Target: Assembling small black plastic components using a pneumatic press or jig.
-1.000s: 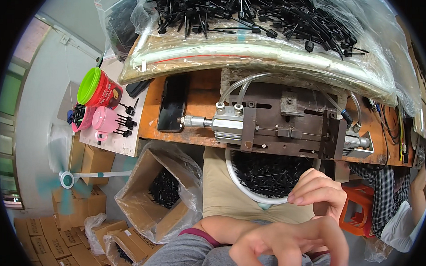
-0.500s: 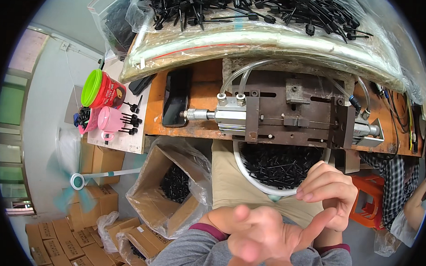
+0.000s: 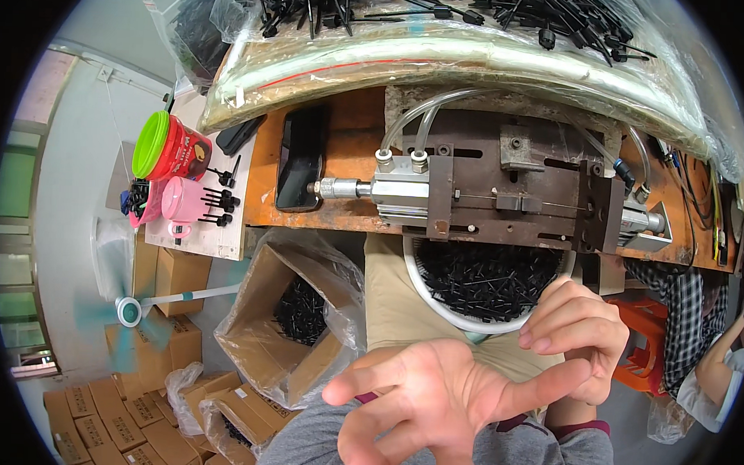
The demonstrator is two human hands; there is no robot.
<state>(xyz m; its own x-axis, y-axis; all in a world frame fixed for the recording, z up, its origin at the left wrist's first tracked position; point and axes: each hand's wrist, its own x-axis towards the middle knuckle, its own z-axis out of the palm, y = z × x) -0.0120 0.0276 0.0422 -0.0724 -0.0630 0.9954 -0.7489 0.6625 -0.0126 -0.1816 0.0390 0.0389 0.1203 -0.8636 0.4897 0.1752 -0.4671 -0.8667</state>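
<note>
My left hand [image 3: 419,398] is raised close to the camera, palm up, with its fingers spread and nothing in it. Its thumb reaches across in front of my right hand [image 3: 577,334]. The right hand has its fingers curled inward near the rim of a white round basin [image 3: 431,307]. Whatever lies inside those curled fingers, if anything, is hidden. Many small black plastic stemmed parts [image 3: 489,282] fill the basin, which rests at my lap under the bench edge. Beyond stands a dark metal fixture [image 3: 471,215] with an air cylinder [image 3: 402,197] at its left end and a thin rod across its middle.
Black parts [image 3: 551,17] lie heaped on a plastic-covered shelf above. A phone [image 3: 301,160], a pink cup [image 3: 185,200] and a red tub [image 3: 182,148] stand left. Below are an open carton [image 3: 245,335] and a fan [image 3: 129,312]. At right are an orange stool [image 3: 638,365] and another person's arm [image 3: 715,376].
My left hand has turned and spread its fingers wider, moving slightly left. The right hand stays almost in place. The whole view has shifted slightly.
</note>
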